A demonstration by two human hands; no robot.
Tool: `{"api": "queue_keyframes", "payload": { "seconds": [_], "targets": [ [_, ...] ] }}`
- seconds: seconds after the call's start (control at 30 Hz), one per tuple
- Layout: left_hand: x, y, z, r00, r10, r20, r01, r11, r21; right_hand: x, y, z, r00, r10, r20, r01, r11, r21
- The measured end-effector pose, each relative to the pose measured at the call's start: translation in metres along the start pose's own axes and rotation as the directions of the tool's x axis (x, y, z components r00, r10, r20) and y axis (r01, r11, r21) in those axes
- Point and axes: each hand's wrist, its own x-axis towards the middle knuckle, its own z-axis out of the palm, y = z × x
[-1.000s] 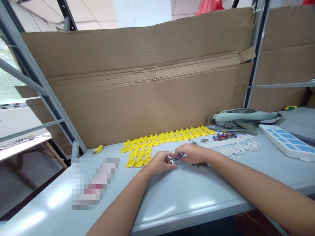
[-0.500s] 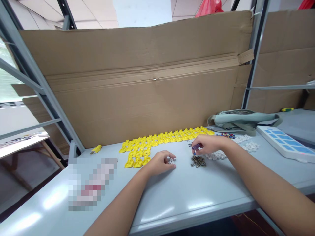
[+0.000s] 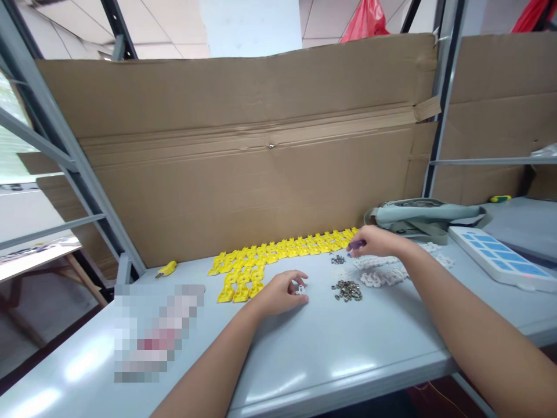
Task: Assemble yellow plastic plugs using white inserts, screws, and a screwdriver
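Observation:
My left hand [image 3: 282, 293] rests on the table with its thumb and fingers curled round a small white plastic part [image 3: 300, 289]. Off to the right and farther back, my right hand [image 3: 379, 240] grips a short purple tool [image 3: 357, 244] with a bit of blue at its end; its exact kind is unclear. Below that hand lie a heap of small brass-coloured metal pieces [image 3: 347, 290] and a smaller pile of dark, screw-like pieces [image 3: 337, 260]. White plastic parts [image 3: 383, 274] are heaped beneath my right wrist. Rows of yellow plastic pieces [image 3: 241, 292] stand behind my left hand.
A cardboard wall [image 3: 243, 191] closes off the table's back. At the right are a grey-green bag [image 3: 418, 216] and a white case with blue compartments [image 3: 500, 255]. A yellow-handled tool [image 3: 167, 269] lies back left, near a metal post [image 3: 124, 273].
My right hand has lifted away from the brass-coloured heap, moving back and slightly right with the purple tool. My left hand still holds the white part. The view has shifted slightly.

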Motion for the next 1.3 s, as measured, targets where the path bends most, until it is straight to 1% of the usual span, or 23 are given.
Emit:
{"api": "queue_keyframes", "payload": {
  "seconds": [0.03,0.07,0.1,0.17,0.23,0.37,0.4,0.47,0.5,0.57,0.6,0.63,0.67,0.73,0.77,0.8,0.83,0.9,0.97,1.07,1.2,1.27,1.3],
  "targets": [
    [0.000,0.000,0.000,1.000,0.000,-0.002,0.000,1.000,0.001,0.002,0.012,-0.004,0.995,0.096,-0.036,-0.096,0.995,-0.008],
    [0.000,0.000,0.000,1.000,-0.001,-0.004,0.001,1.000,0.003,0.004,0.025,-0.008,0.977,0.202,-0.073,-0.203,0.979,-0.016],
    [0.000,0.000,0.000,1.000,-0.001,-0.006,0.001,1.000,0.007,0.006,0.037,-0.012,0.944,0.311,-0.111,-0.315,0.949,-0.021],
    [-0.001,0.001,0.000,1.000,-0.003,-0.008,0.003,1.000,0.014,0.009,0.057,-0.017,0.854,0.491,-0.169,-0.501,0.865,-0.019],
    [-0.001,0.001,0.000,1.000,-0.010,-0.012,0.010,1.000,0.020,0.010,0.070,-0.019,0.803,0.564,-0.193,-0.577,0.816,-0.017],
    [-0.001,0.000,-0.001,0.999,-0.041,0.013,0.041,0.999,0.023,0.007,0.081,-0.016,0.754,0.625,-0.203,-0.643,0.766,-0.028],
    [-0.001,0.000,-0.001,0.999,-0.045,0.022,0.045,0.999,0.022,0.006,0.081,-0.015,0.747,0.633,-0.201,-0.651,0.758,-0.032],
    [-0.001,0.000,-0.001,0.999,-0.035,0.023,0.035,0.999,0.013,0.004,0.075,-0.016,0.752,0.631,-0.191,-0.649,0.760,-0.043],
    [-0.001,0.000,-0.001,1.000,-0.021,0.014,0.021,1.000,0.003,0.004,0.068,-0.017,0.782,0.596,-0.183,-0.612,0.790,-0.043],
    [0.000,0.001,0.000,1.000,0.013,-0.025,-0.014,1.000,-0.026,0.003,0.044,-0.017,0.875,0.458,-0.157,-0.467,0.884,-0.025],
    [0.000,0.001,0.000,0.998,0.034,-0.050,-0.036,0.998,-0.042,0.002,0.026,-0.015,0.954,0.260,-0.149,-0.259,0.966,0.023],
    [0.001,0.001,0.000,0.995,0.057,-0.078,-0.061,0.997,-0.055,0.001,0.005,-0.012,0.981,0.147,-0.128,-0.140,0.988,0.063],
    [0.001,0.001,0.000,0.990,0.083,-0.111,-0.090,0.994,-0.064,-0.001,-0.017,-0.006,0.993,0.061,-0.101,-0.051,0.994,0.094],
    [0.002,0.000,0.000,0.973,0.141,-0.182,-0.155,0.986,-0.065,-0.008,-0.063,0.010,0.994,-0.099,-0.040,0.105,0.982,0.154],
    [0.003,0.000,0.000,0.961,0.168,-0.217,-0.185,0.981,-0.061,-0.013,-0.083,0.019,0.984,-0.178,-0.018,0.178,0.965,0.192],
    [0.003,0.000,0.001,0.949,0.190,-0.253,-0.211,0.976,-0.057,-0.018,-0.101,0.029,0.963,-0.270,-0.020,0.266,0.930,0.255],
    [0.003,0.001,0.001,0.935,0.207,-0.287,-0.231,0.972,-0.051,-0.023,-0.115,0.037,0.948,-0.316,-0.041,0.314,0.905,0.288],
    [0.002,0.003,0.002,0.913,0.224,-0.340,-0.250,0.968,-0.034,-0.033,-0.133,0.051,0.938,-0.338,-0.072,0.344,0.897,0.276],
    [0.001,0.006,0.004,0.900,0.231,-0.370,-0.252,0.968,-0.009,-0.039,-0.139,0.057,0.947,-0.305,-0.104,0.322,0.915,0.241],
    [0.002,0.011,0.006,0.876,0.249,-0.413,-0.256,0.966,0.038,-0.041,-0.138,0.058,0.950,-0.272,-0.154,0.302,0.927,0.223],
    [0.004,0.014,0.011,0.837,0.283,-0.468,-0.264,0.959,0.108,-0.040,-0.136,0.055,0.926,-0.321,-0.196,0.359,0.910,0.205],
    [0.002,0.016,0.012,0.833,0.286,-0.474,-0.269,0.957,0.105,-0.041,-0.135,0.054,0.916,-0.343,-0.207,0.381,0.906,0.184],
    [-0.001,0.019,0.012,0.838,0.285,-0.465,-0.268,0.958,0.103,-0.041,-0.135,0.054,0.911,-0.355,-0.209,0.392,0.903,0.175]
  ]
}}
